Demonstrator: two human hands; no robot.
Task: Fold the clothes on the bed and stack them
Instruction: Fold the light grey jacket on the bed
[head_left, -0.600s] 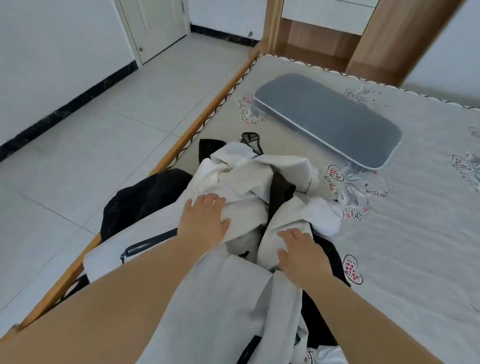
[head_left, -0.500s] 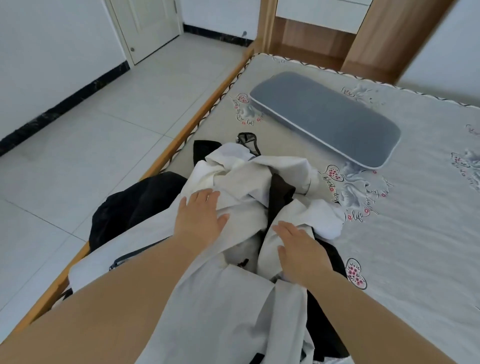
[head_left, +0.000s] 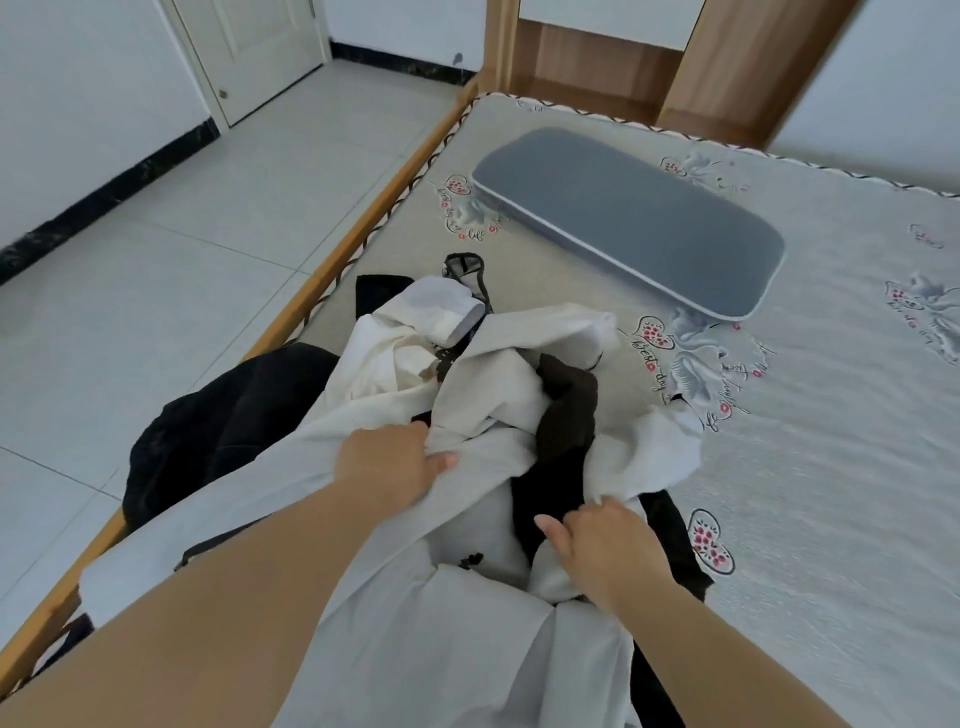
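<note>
A tangled heap of clothes lies at the near left of the bed (head_left: 831, 467). On top is a pale grey-white garment (head_left: 488, 395), crumpled, with a rolled white sleeve (head_left: 441, 306) at its far end. My left hand (head_left: 389, 467) grips a bunched fold of this garment, fingers curled into the cloth. My right hand (head_left: 602, 545) grips the garment's white edge lower right, fingers curled under and thumb out. A dark brown piece (head_left: 566, 410) pokes up between the folds. A black garment (head_left: 223, 426) hangs over the bed's left edge.
A flat grey pillow (head_left: 634, 218) lies at the head of the bed. The wooden bed rail (head_left: 363, 244) runs along the left, with white tiled floor (head_left: 156, 260) and a door (head_left: 260, 47) beyond. A printed mattress cover spreads to the right.
Both hands lay flat on the pale garment before; now their fingers have curled into the cloth and the fabric is bunched and pulled up. The view has shifted slightly.
</note>
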